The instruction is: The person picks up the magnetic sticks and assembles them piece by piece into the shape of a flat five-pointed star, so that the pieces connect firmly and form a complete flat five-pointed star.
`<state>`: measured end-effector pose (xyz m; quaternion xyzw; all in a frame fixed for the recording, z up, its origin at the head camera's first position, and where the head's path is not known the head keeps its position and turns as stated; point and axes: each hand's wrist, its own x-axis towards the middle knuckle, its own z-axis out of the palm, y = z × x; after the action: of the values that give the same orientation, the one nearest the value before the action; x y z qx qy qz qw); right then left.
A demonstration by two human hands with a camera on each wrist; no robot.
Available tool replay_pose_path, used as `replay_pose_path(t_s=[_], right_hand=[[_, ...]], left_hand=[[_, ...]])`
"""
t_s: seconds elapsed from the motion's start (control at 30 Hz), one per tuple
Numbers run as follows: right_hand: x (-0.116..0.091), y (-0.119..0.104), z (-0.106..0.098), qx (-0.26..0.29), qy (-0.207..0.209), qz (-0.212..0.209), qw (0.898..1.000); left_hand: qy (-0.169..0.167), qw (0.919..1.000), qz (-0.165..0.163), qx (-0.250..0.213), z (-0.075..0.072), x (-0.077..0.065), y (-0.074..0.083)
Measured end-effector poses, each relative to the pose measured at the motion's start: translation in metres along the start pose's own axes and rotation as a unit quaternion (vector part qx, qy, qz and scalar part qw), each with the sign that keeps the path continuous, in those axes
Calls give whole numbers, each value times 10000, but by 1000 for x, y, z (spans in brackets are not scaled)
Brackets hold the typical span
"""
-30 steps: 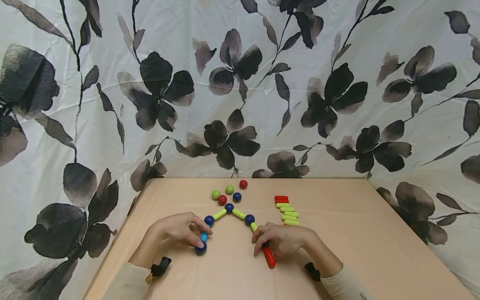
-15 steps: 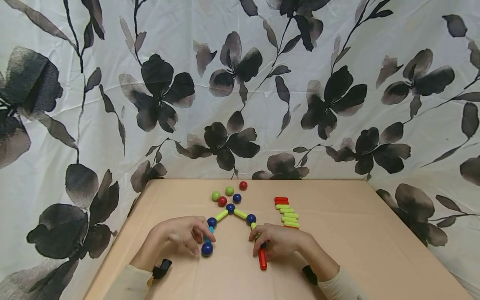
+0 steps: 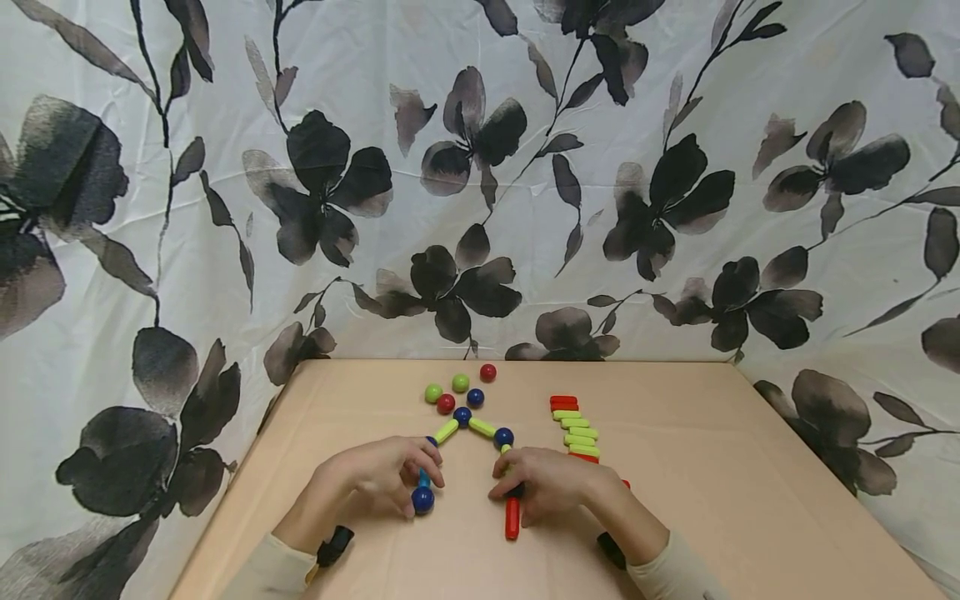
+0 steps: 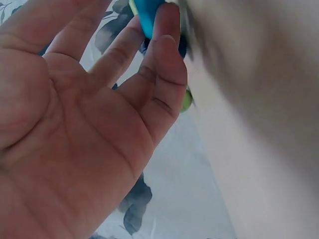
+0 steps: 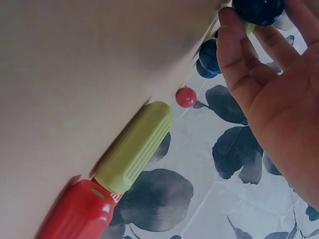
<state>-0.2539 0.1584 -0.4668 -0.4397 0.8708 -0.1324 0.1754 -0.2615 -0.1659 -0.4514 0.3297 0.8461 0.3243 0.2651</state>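
while right hand (image 3: pixel 551 485) pinches dark blue ball (image 5: pixel 259 9) between fingertips, left hand (image 3: pixel 375 472) — grip unclear — curves over light-blue rod (image 4: pixel 148 15)

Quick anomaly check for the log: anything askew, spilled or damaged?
No spill or damage visible. Slight oddity: the loose rods beyond the right hand form a staggered, slanting row, their ends not squarely aligned.

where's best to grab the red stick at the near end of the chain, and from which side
I'd probably pinch the red stick across its long sides near its free end, coming from the person's side. It is long and narrow and points towards the person, while its far end reaches the dark blue ball at the right hand.
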Motion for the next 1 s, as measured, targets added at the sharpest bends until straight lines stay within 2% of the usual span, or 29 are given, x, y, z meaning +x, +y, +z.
replay_pose_path(t_s=[0.1, 0.3, 0.6, 0.87, 1.0], right_hand=[[-1, 0, 0, -100, -10, -7, 9999], [3, -2, -1, -215, 237, -85, 9995], [20, -7, 1, -136, 425, 83, 9990], [31, -11, 5, -522, 665, -68, 9964], [34, -14, 6, -658, 754, -12, 9950]], left_hand=[[-19, 9999, -116, -38, 2, 2, 1], [-13, 9996, -262, -139, 2, 3, 3], [65, 9998, -187, -8, 5, 6, 5], [53, 9994, -293, -149, 7, 9, 6], [60, 9995, -288, -135, 8, 9, 6]])
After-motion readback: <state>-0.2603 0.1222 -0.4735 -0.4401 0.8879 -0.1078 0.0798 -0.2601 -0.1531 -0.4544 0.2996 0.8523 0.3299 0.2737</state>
